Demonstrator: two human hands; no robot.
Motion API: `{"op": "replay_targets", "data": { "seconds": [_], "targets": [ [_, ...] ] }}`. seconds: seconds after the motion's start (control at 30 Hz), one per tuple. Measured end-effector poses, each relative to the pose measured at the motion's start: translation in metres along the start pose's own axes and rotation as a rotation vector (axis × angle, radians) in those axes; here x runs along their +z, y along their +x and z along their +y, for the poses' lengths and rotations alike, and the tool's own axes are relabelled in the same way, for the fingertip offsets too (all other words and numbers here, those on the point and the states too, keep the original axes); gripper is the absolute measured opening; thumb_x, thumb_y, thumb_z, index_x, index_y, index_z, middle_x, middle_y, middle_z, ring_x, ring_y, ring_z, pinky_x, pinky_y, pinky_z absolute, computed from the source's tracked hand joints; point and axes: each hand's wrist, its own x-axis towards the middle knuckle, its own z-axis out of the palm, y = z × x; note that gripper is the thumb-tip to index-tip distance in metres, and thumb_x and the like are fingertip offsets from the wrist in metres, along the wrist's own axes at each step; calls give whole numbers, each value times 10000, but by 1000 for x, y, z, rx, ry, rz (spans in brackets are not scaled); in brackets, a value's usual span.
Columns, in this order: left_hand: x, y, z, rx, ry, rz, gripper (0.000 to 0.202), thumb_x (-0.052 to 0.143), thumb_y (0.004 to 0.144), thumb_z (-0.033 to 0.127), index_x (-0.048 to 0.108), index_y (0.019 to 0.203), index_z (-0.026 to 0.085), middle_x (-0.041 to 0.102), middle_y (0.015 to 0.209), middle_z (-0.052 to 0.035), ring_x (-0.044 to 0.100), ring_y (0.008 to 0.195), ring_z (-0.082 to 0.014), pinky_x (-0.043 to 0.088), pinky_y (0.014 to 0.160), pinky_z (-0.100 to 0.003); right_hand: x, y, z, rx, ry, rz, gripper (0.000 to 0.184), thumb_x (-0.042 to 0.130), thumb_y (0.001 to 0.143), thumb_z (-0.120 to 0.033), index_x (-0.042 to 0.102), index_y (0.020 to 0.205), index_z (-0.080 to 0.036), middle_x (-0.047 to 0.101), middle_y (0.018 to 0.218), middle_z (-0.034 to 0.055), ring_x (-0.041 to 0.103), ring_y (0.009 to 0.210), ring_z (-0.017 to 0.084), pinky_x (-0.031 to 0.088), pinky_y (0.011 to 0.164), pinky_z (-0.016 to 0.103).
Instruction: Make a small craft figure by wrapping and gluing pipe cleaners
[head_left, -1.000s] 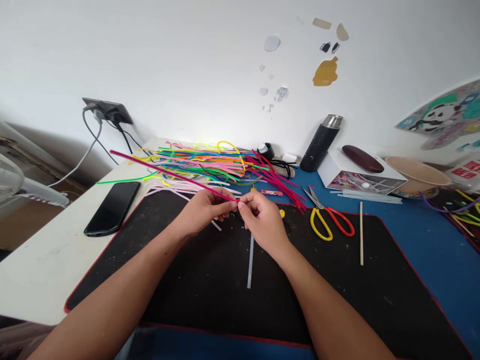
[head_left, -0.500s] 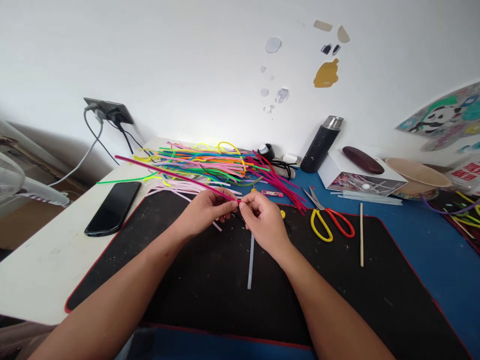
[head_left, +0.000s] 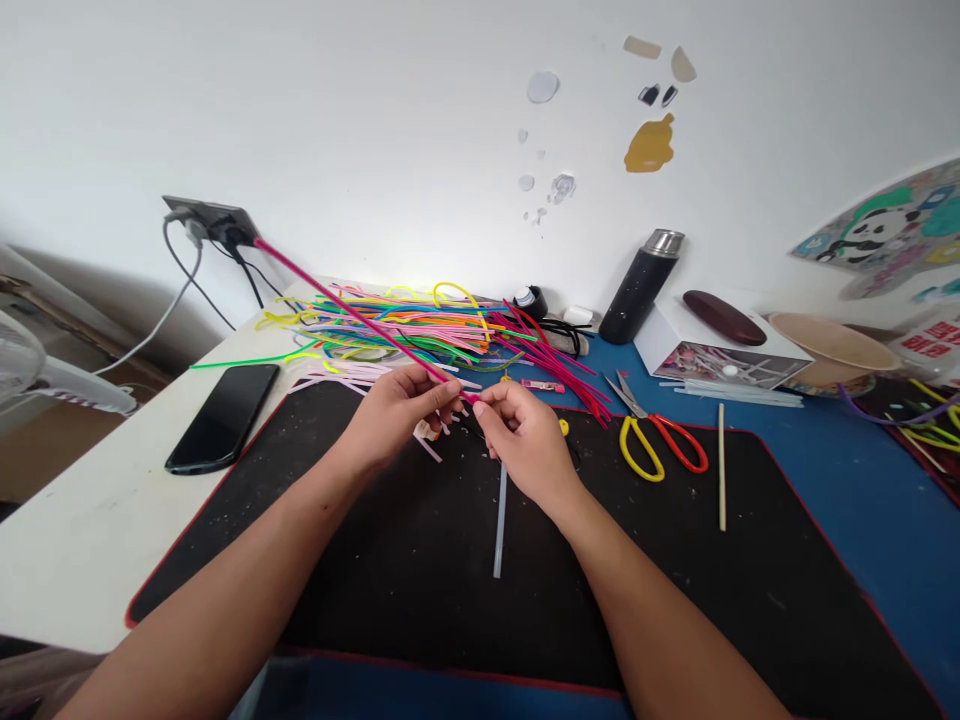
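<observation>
A long magenta pipe cleaner (head_left: 349, 313) slants up and left from my fingers, its far end in front of the wall socket. My left hand (head_left: 401, 408) pinches it close to its lower end. Just right of that, my right hand (head_left: 525, 432) pinches the tip of the same pipe cleaner between thumb and forefinger. Below my right hand a translucent glue stick (head_left: 499, 530) lies on the black mat (head_left: 390, 580); its upper part is hidden. Pale pink pipe cleaners (head_left: 341, 374) lie behind my left hand.
Behind my hands is a heap of coloured pipe cleaners (head_left: 405, 325). Scissors (head_left: 637, 425) and a thin wooden stick (head_left: 722, 468) lie to the right. A phone (head_left: 223, 418) rests at left. A black flask (head_left: 642, 288) and a white box (head_left: 671, 330) stand at the back.
The free end of the magenta pipe cleaner has swung upward, so it slants more steeply. My left hand has tilted and shifted slightly left; my right hand has barely moved.
</observation>
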Motion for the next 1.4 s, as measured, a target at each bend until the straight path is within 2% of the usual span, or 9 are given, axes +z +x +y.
{"op": "replay_targets", "data": {
  "seconds": [0.13, 0.57, 1.0, 1.4],
  "targets": [
    [1, 0, 1, 17, -31, 39, 440, 891, 756, 543, 716, 775, 139, 735, 729, -42, 608, 535, -127, 504, 501, -263, 1, 0, 2, 3, 21, -3, 158, 614, 967, -399, 623, 973, -241, 556, 625, -56, 555, 527, 141, 435, 529, 268],
    [3, -2, 0, 5, 12, -3, 440, 881, 762, 557, 725, 762, 145, 720, 685, -36, 604, 536, -126, 502, 521, -254, 3, 1, 3, -4, 77, 13, 180, 628, 966, -415, 619, 925, -240, 555, 613, -55, 534, 507, 136, 415, 519, 265],
    [3, -2, 1, 20, 38, 4, 472, 894, 732, 575, 714, 776, 142, 711, 660, -27, 603, 534, -127, 498, 529, -257, -3, -1, -2, -30, -82, -4, 119, 598, 946, -337, 628, 892, -236, 461, 565, -77, 482, 494, 132, 331, 524, 267],
    [0, -4, -3, 98, 208, -27, 446, 870, 755, 570, 762, 835, 145, 703, 734, -24, 577, 583, -122, 487, 555, -247, -1, -1, -1, -86, -243, -78, 75, 601, 904, -240, 604, 829, -230, 407, 539, -96, 377, 493, 114, 268, 537, 272]
  ]
}}
